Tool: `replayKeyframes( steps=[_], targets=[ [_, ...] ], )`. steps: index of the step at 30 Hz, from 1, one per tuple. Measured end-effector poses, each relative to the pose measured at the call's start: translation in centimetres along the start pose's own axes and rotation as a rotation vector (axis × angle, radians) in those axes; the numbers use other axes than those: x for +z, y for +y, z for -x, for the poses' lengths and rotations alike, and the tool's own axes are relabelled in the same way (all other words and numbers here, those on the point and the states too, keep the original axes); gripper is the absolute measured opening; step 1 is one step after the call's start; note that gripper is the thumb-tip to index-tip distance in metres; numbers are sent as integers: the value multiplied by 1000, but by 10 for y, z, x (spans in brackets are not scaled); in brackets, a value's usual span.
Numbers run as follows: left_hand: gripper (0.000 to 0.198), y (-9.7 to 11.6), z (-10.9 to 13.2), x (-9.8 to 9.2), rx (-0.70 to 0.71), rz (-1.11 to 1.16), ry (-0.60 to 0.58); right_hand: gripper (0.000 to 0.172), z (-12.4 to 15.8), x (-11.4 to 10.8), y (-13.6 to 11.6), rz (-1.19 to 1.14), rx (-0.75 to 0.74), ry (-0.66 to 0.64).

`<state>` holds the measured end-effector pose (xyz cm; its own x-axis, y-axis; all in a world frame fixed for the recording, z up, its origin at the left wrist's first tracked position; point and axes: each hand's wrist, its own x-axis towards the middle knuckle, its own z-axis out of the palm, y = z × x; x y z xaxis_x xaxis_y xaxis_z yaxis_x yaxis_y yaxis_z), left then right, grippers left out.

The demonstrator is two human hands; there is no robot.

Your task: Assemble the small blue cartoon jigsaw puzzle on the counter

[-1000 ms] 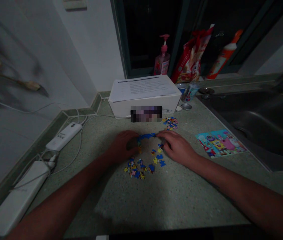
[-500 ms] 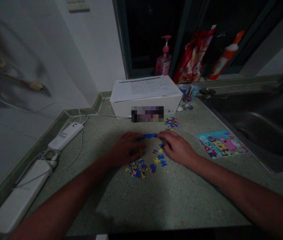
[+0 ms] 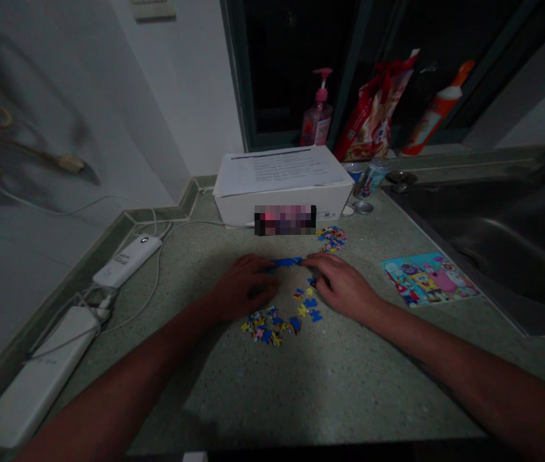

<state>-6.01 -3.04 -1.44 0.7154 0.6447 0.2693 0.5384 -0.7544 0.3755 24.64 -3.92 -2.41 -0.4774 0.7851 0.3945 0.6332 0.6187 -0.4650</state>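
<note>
A short row of blue jigsaw puzzle pieces [image 3: 286, 262] lies flat on the counter between my hands. My left hand [image 3: 246, 285] touches its left end with the fingertips, thumb held apart below. At the right end rests the index finger of my right hand [image 3: 342, 280], whose thumb is spread lower down beside a dark blue piece [image 3: 311, 282]. Neither hand closes around anything. Loose blue and yellow pieces [image 3: 310, 303] lie below the row. A denser pile of mixed pieces [image 3: 265, 328] sits nearer me, and another pile [image 3: 333, 238] lies beyond my right hand.
A colourful cartoon picture card [image 3: 430, 278] lies right, beside the metal sink [image 3: 503, 237]. Behind stands a white box [image 3: 282, 173] with paper on top. Cans [image 3: 372, 179], a pump bottle [image 3: 317, 122] and a red bag [image 3: 371, 115] stand farther back. Left are a white power bank [image 3: 127, 262] and cables.
The whole view has shifted very slightly. My left thumb has moved a little; both hands otherwise stay at the ends of the blue row.
</note>
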Motion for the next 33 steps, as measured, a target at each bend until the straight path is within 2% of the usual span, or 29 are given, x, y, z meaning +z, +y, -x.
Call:
replayKeyframes(
  steps=[33],
  targets=[
    [24,-7,6,-1,-26,-17,21,47,-4,6,-1,10,-20,-35]
  ],
)
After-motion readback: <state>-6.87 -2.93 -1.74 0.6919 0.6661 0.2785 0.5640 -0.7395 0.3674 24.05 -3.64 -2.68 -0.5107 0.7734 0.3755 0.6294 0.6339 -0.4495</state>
